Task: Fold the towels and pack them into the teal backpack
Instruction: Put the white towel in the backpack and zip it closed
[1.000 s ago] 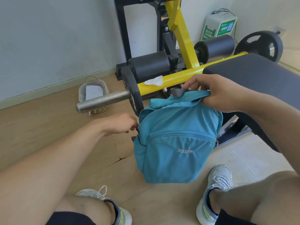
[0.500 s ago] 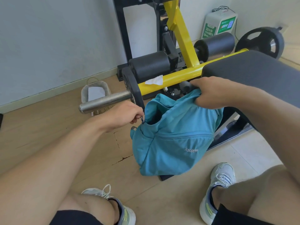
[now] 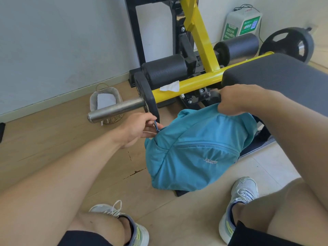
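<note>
A yellow-framed weight bench (image 3: pixel 200 82) stands against a pale grey wall (image 3: pixel 53 41) on a light wooden floor (image 3: pixel 44 139). Left of the bench a small basket (image 3: pixel 106 102) sits by the skirting board. Behind the bench a white and green box (image 3: pixel 243 23) stands near the wall. Right of the bench, pale tiles (image 3: pixel 266 167) meet the wood.

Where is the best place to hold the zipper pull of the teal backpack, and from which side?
Pinch the zipper pull at its cord loop, coming from the left: it sticks up and left from the teal backpack, where the left hand has its grip.
</note>
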{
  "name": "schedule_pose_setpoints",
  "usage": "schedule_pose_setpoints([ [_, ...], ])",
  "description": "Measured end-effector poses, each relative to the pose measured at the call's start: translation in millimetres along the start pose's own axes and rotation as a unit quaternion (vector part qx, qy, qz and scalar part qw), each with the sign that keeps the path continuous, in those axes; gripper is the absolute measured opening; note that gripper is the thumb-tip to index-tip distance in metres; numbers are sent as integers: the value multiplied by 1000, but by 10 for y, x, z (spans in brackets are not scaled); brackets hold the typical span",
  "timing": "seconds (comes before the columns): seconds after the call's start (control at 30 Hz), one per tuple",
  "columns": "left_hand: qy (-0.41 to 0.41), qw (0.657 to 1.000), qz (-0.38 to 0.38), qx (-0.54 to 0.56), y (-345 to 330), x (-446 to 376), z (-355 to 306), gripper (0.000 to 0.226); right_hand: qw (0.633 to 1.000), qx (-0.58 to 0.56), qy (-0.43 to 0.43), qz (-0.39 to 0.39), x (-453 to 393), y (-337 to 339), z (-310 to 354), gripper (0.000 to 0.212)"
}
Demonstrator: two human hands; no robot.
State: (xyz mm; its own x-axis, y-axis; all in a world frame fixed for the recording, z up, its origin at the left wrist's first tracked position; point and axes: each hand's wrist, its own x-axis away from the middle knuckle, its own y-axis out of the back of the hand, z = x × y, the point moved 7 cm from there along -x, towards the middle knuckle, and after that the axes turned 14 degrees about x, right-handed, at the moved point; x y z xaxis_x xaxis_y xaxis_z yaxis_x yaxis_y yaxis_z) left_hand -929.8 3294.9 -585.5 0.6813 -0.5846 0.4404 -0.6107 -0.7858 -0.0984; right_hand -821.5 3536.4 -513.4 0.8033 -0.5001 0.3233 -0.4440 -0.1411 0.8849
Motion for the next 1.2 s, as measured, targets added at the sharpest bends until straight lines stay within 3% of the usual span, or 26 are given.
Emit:
schedule_pose_setpoints([
  [0.1, -5, 999, 13, -33, -131, 41, -3, 43, 999, 34, 22, -1, -50, -56, 86, 58],
  [0.17, -3, 999, 22, -36, -199, 54, -7, 42, 992, 52, 114, -33, -27, -66, 320, 90],
  [0.23, -8, 998, 34, -43, -252, 65, -28, 37, 970, 14, 227, -83, 106, -33, 693, 101],
  [0.33, -31, 996, 46, -72, -319, 76, -66, 26, 951, -61, 281, -117, 241, -55, 1141, 89],
  [0.53, -82, 981, 17, -174, -325, 84, -151, 31, 960, -126, 178, -175, 60, -189, 1381, 47],
  [0.63, -58, 990, -4, -126, -246, 20, -125, 20, 952, -167, 182, -182, 73, -231, 1378, 33],
  [0.7, -45, 994, -10, -99, -139, -59, -80, 21, 951, -180, 182, -174, 94, -253, 1370, 36],
  [0.8, -27, 970, 56, -233, -131, -98, 102, 35, 952, -185, 176, -168, 131, -257, 1379, 35],
  [0.87, -32, 949, 85, -302, -210, -88, 221, 30, 953, -179, 168, -176, 171, -242, 1381, 32],
  [0.93, -88, 942, 60, -320, -271, -137, 205, 20, 953, -168, 154, -198, 209, -208, 1363, 33],
  [0.97, -112, 938, 47, -325, -294, -158, 180, 27, 952, -168, 143, -210, 218, -189, 1339, 33],
  [1.07, -136, 930, 24, -340, -304, -215, 135, 50, 953, -166, 106, -230, 178, -186, 1251, 31],
  [1.2, -141, 920, 18, -365, -305, -229, 106, 47, 954, -184, 54, -233, 136, -207, 1064, 42],
])
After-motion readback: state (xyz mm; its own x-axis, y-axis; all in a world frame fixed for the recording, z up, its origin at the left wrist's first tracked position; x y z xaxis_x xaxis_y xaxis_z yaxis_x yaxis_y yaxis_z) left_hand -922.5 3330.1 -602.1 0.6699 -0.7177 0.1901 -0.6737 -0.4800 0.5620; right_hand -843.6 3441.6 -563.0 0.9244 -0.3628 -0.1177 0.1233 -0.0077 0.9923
